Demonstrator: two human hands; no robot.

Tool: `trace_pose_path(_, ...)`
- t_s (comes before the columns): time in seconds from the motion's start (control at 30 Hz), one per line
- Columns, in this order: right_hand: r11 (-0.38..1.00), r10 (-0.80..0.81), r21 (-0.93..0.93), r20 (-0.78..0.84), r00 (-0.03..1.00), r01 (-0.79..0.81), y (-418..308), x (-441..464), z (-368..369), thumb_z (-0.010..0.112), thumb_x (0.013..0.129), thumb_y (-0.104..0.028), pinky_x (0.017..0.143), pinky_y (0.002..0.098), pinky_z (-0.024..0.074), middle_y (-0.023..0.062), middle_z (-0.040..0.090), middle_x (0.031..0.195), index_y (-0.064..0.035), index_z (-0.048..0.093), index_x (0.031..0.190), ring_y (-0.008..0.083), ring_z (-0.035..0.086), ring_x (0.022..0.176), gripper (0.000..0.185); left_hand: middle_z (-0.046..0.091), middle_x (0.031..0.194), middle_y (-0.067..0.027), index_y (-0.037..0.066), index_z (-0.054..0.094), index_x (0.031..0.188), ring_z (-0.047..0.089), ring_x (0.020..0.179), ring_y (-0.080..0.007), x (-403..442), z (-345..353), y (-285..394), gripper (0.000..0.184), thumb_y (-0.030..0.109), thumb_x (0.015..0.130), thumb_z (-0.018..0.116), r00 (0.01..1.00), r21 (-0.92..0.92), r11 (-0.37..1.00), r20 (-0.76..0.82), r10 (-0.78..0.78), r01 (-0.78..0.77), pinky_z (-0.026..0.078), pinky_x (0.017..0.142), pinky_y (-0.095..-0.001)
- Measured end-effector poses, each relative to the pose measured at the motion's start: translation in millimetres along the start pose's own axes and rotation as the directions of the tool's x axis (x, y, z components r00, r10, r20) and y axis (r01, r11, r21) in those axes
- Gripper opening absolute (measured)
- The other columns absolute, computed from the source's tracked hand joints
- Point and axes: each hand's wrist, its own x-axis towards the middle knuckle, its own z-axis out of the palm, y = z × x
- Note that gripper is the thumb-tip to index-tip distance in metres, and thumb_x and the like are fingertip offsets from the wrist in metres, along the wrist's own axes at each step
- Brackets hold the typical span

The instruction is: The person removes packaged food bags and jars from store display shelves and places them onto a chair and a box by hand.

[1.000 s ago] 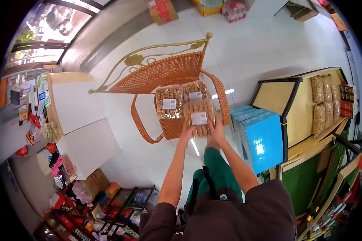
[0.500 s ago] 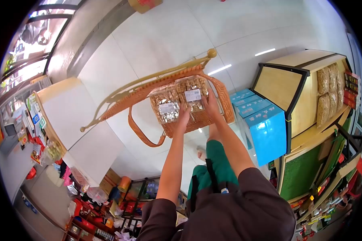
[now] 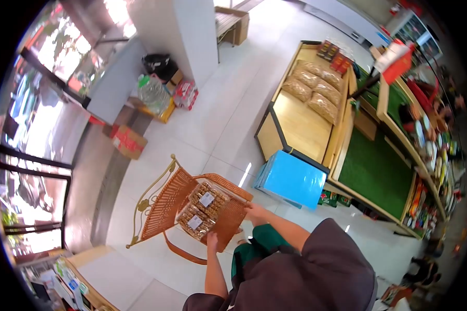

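Note:
An orange-brown wicker chair (image 3: pixel 227 215) with a brass-coloured metal back frame stands on the floor in front of me. Two clear packs of brown, clustered snacks lie side by side on its seat, the farther pack (image 3: pixel 210 198) and the nearer pack (image 3: pixel 194 222), each with a white label. My right hand (image 3: pixel 253 212) is closed on the chair's front right edge, clear of the packs. At the front left, my left hand (image 3: pixel 212 240) is closed at the seat edge, just beside the nearer pack. Its fingertips are small and partly hidden.
Blue boxes (image 3: pixel 291 179) stand to the right, against a wooden display stand (image 3: pixel 301 124) carrying several bagged goods (image 3: pixel 324 106). A cardboard box (image 3: pixel 125 142) and a large plastic bottle (image 3: pixel 153 93) sit farther off. A white counter (image 3: pixel 122 274) is at lower left.
My hands have left the packs and moved apart to the chair's front edge. The view has swung right, showing more of the display stand; the packs stay on the seat.

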Motion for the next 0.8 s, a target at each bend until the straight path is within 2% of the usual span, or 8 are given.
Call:
trace_pose_path(0.1,0.995,-0.001,-0.091,-0.285,0.958,-0.027,64.7,-41.8,-14.5,0.057,0.082,-0.037,0.074,0.0393,0.0509,0.0178,0.066,0.09,-0.0034,0.06,0.107,0.0282,0.064,0.083,0.042,0.055,0.121,-0.02,-0.003,0.049,0.122,0.051,0.114,-0.0294,-20.8,2.4,16.2,0.045,0.021,0.085,0.052,0.997,0.103,0.992,0.006,0.077,-0.077,0.039,0.096,-0.0368)
trace_pose_path(0.23,0.941,0.305,0.262,-0.391,0.868,-0.213,115.0,-147.2,-38.3,0.059,0.082,-0.036,0.059,0.0341,0.052,0.0134,0.065,0.085,-0.0047,0.057,0.111,0.0207,0.064,0.068,0.043,0.061,0.103,-0.0103,0.001,0.055,0.116,0.057,0.091,-0.0161,-69.6,17.3,42.6,0.035,0.019,0.086,0.054,0.985,0.048,0.998,0.169,-0.044,0.037,0.046,0.075,-0.026)
trace_pose_path(0.27,0.869,0.415,0.434,-0.373,0.83,-0.239,119.4,-177.8,-37.2,0.059,0.081,-0.036,0.054,0.0322,0.0516,0.0123,0.065,0.083,-0.0047,0.054,0.114,0.0189,0.064,0.065,0.046,0.061,0.102,-0.0087,0.002,0.056,0.116,0.057,0.09,-0.0142,-69.2,23.8,48.3,0.033,0.019,0.087,0.055,0.938,0.039,0.968,0.261,0.23,-0.249,0.046,0.075,-0.0248)
trace_pose_path(0.3,0.844,0.439,0.506,-0.458,0.773,-0.179,132.4,-205.3,-27.9,0.06,0.08,-0.035,0.052,0.0336,0.0519,0.013,0.065,0.083,-0.0038,0.049,0.119,0.0204,0.064,0.063,0.051,0.061,0.101,-0.0072,0.003,0.057,0.116,0.056,0.089,-0.0122,-66.4,34.0,55.8,0.031,0.018,0.089,0.056,0.809,-0.003,0.86,0.339,0.48,-0.51,0.045,0.074,-0.0236)
trace_pose_path(0.47,0.754,0.649,0.513,-0.493,0.579,-0.409,238.3,-308.5,54.1,0.059,0.08,-0.031,0.053,0.0355,0.0529,0.0137,0.065,0.084,-0.0036,0.043,0.125,0.0222,0.065,0.065,0.055,0.06,0.113,-0.0053,0.003,0.054,0.118,0.055,0.101,-0.0147,-364.2,36.2,327.8,0.029,0.014,0.092,0.051,0.161,-0.191,0.525,0.818,0.553,-0.829,0.043,0.087,-0.0285)
trace_pose_path(0.53,0.636,0.754,0.646,-0.405,0.517,-0.421,244.2,-354.0,86.8,0.058,0.081,-0.03,0.053,0.0363,0.0531,0.0141,0.065,0.085,-0.0031,0.042,0.126,0.0232,0.066,0.065,0.055,0.06,0.11,-0.0101,0.005,0.057,0.115,0.058,0.096,-0.0246,-477.5,32.8,387.5,0.03,0.006,0.086,0.053,-0.31,-0.405,0.044,0.761,0.57,-0.913,0.046,0.083,-0.0319)
trace_pose_path(0.6,0.45,0.847,0.848,-0.307,0.433,-0.279,253.1,-384.2,115.6,0.057,0.081,-0.03,0.053,0.0375,0.0529,0.015,0.065,0.085,-0.0023,0.04,0.127,0.0246,0.065,0.064,0.057,0.06,0.104,-0.0097,0.006,0.061,0.107,0.058,0.094,-0.0228,-561.9,47.4,416.0,0.031,0.004,0.077,0.059,-0.684,-0.633,-0.268,0.629,0.37,-0.727,0.048,0.078,-0.0341)
trace_pose_path(0.8,0.281,0.926,0.938,-0.21,0.313,-0.205,328.5,-448.9,201.0,0.057,0.082,-0.03,0.052,0.038,0.0527,0.0149,0.065,0.086,-0.0027,0.041,0.126,0.025,0.064,0.063,0.055,0.063,0.095,-0.005,0.014,0.066,0.099,0.059,0.088,-0.0235,-740.1,127.6,357.5,0.035,0.004,0.065,0.065,-0.821,-0.691,-0.528,0.57,0.021,-0.494,0.048,0.077,-0.0337)
